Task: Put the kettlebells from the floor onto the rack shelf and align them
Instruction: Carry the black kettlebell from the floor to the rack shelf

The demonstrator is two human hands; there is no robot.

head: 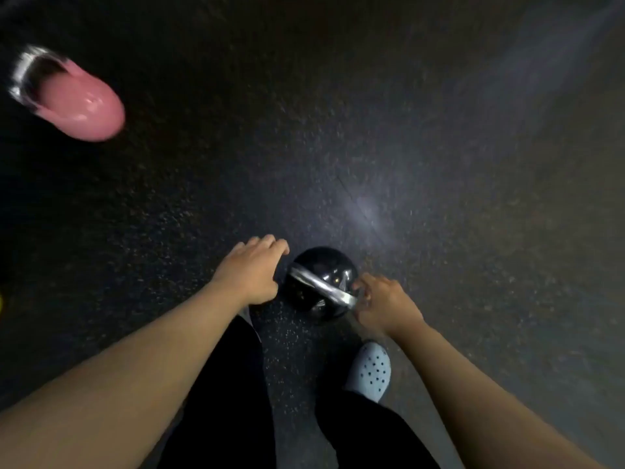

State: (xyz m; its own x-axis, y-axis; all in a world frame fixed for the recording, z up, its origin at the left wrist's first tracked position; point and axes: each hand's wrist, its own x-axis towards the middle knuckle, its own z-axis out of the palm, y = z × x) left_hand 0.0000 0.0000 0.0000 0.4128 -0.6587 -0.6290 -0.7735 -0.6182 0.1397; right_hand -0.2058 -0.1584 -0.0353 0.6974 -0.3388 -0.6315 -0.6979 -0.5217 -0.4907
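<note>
A black kettlebell (329, 270) with a shiny steel handle stands on the dark speckled floor just in front of my feet. My right hand (384, 304) touches the right end of that handle, fingers curled at it. My left hand (252, 270) hovers just left of the kettlebell, fingers apart, holding nothing. A pink kettlebell (79, 103) with a steel handle lies on its side on the floor at the far left. No rack shelf is in view.
My legs in black trousers and a light blue perforated clog (372, 370) are directly below the black kettlebell. A sliver of something yellow (1, 302) shows at the left edge. Dark rubber floor (439, 164) stretches all around.
</note>
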